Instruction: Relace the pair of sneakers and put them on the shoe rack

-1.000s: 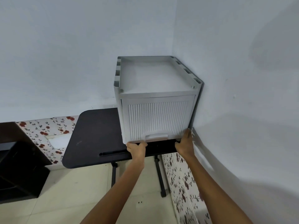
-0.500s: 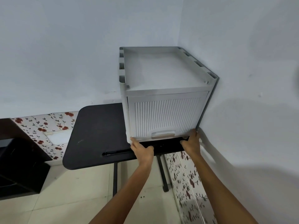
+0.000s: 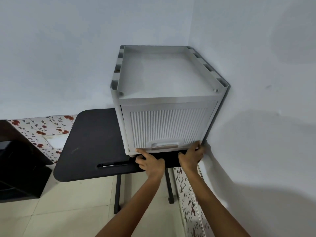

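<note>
Hands meet the bottom front edge of the shoe rack (image 3: 164, 79). The left hand (image 3: 150, 164) rests on the table (image 3: 89, 142) near its front edge. Its index finger lies straight against the rack's lower left front corner and its other fingers are folded under; whether they hold anything cannot be told. The right hand (image 3: 191, 156) grips the rack's lower right front corner, fingers up on the front and thumb below. A thin dark pen (image 3: 109, 165) lies along the table's front edge, left of the hands. The white rack stands on the table's far right corner, tight in the corner of the walls, with its ribbed front flap (image 3: 167, 125) closed. A dark cabinet (image 3: 20, 168) stands on the floor left of the table.
</note>
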